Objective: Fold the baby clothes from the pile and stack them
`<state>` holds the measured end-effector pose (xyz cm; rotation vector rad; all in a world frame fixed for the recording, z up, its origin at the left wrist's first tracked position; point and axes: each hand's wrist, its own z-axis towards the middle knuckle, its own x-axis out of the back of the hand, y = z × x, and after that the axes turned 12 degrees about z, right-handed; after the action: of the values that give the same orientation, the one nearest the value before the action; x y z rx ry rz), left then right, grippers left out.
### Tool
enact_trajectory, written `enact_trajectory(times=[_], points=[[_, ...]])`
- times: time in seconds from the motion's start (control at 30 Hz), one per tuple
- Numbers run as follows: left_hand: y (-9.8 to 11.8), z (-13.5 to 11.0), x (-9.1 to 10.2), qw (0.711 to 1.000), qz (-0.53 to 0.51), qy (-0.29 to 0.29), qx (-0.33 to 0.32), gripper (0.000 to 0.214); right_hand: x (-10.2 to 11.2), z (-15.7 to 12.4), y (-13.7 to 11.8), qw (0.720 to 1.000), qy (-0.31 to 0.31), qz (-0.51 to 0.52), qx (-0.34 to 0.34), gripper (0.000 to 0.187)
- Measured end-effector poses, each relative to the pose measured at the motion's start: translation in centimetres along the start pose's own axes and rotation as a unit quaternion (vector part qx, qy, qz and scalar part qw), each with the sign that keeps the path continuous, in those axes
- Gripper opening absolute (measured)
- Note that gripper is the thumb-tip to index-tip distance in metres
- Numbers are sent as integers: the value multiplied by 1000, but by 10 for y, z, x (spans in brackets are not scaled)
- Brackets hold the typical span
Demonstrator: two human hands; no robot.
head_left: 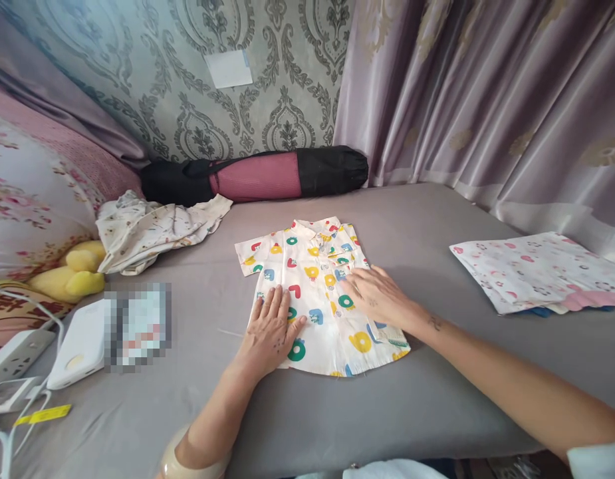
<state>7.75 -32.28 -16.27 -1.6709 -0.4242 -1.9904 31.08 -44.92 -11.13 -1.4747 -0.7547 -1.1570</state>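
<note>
A small white short-sleeved shirt (317,319) with colourful number and letter prints lies front up on the grey bed sheet (417,406). Its collar points away from me and its left sleeve is spread out. On the right, the sleeve is folded in along the body. My left hand (274,329) rests flat on the shirt's lower left side, fingers stretched out. Across the shirt's right side lies my right hand (377,296), touching the cloth beside the button strip. Its fingers are extended, their tips partly hidden from view.
Folded printed clothes (531,269) lie at the right. A crumpled white garment (157,229) sits at the left near a yellow plush toy (70,276). Closer in are a white power bank (80,346) and a power strip (20,356) with cables. A black and pink rolled bag (257,176) lies along the wall.
</note>
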Motion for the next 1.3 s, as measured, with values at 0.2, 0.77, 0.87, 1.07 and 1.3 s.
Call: enact_trajectory(times=[0.2,0.77,0.87,1.07,1.3], points=[[-5,6,2,999,-16,11,50,49,-9,88,12,997,62,-2,-51,53],[-14,9,9,989,-27,-7,148,43,-36,163,38,989,22,18,-147,67],[-19,9,14,979,-32,5,200,45,-33,164,33,988,20,20,-154,66],[-26,10,22,965,-26,-26,260,34,-41,170,-7,999,29,3,-44,63],[-30,11,37,947,-55,-107,297,20,-61,185,-28,999,0,9,-49,66]])
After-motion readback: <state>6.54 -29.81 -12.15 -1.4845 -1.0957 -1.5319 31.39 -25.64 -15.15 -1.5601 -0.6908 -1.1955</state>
